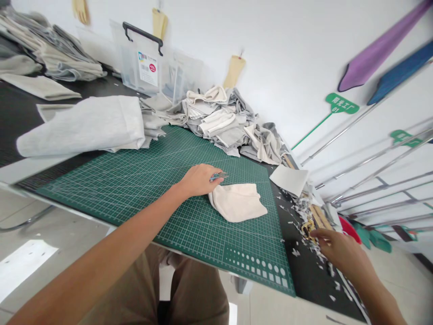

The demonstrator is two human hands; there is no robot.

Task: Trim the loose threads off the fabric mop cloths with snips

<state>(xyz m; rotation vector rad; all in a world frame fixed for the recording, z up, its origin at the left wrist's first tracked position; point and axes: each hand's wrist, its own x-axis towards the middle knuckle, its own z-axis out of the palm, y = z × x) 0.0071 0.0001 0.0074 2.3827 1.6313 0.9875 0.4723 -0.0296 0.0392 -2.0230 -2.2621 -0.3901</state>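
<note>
My left hand (201, 179) is closed around small blue-handled thread snips (218, 175), whose metal tip points right. It rests against the left end of a folded cream cloth piece (238, 203) lying on the green cutting mat (142, 180). Off to the right, my right hand (334, 248) has its fingertips at gold-handled scissors (307, 229) among white scraps on the black table edge. Its fingers are bent in a pinch at the handle, and part of the grip is hidden.
A heap of grey and cream cloth pieces (223, 119) lies along the mat's back edge. Folded pale fabric (88, 124) sits at left, before a clear plastic box (135, 67). A white sheet (289, 179) lies at right, and metal poles (365, 158) lean on the wall.
</note>
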